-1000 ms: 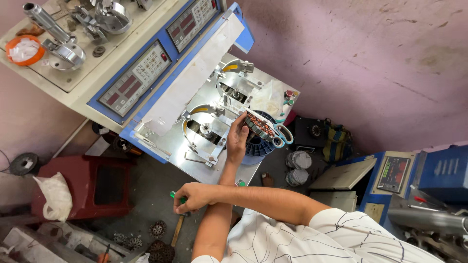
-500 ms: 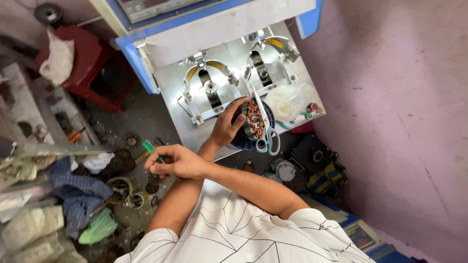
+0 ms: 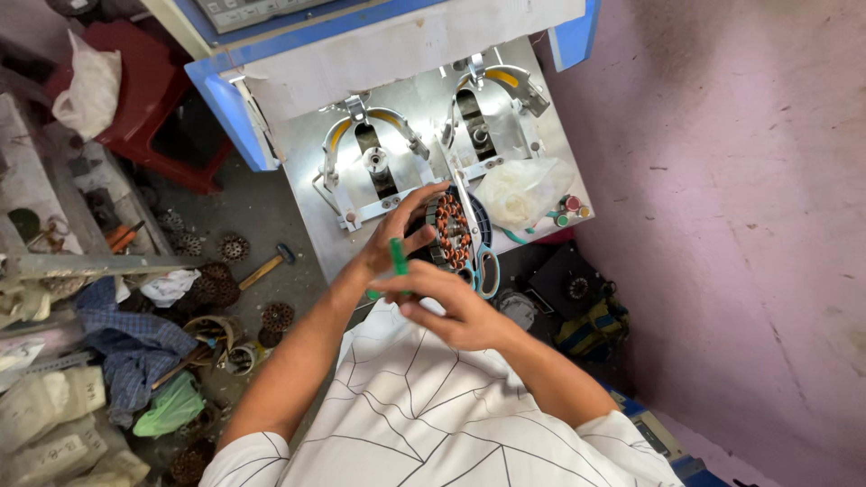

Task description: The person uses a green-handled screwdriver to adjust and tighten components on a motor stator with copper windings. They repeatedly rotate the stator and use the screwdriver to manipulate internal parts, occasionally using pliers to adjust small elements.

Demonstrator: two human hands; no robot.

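The left hand [image 3: 397, 243] is curling its fingers around the stator [image 3: 451, 227], gripping its left rim at the table [image 3: 316, 225] edge. The right hand [image 3: 451, 307] is pinching a green stick [image 3: 398, 256], pointing toward twelve o'clock, just beside the left wrist. Scissors [image 3: 478, 243] are lying across the stator's three o'clock side, crowding it. A plastic bag [image 3: 523, 191] is sitting at two o'clock. A hammer [image 3: 266, 266] is lying on the floor at nine o'clock.

1 head view, steep downward, close over machine table [image 3: 311, 194].
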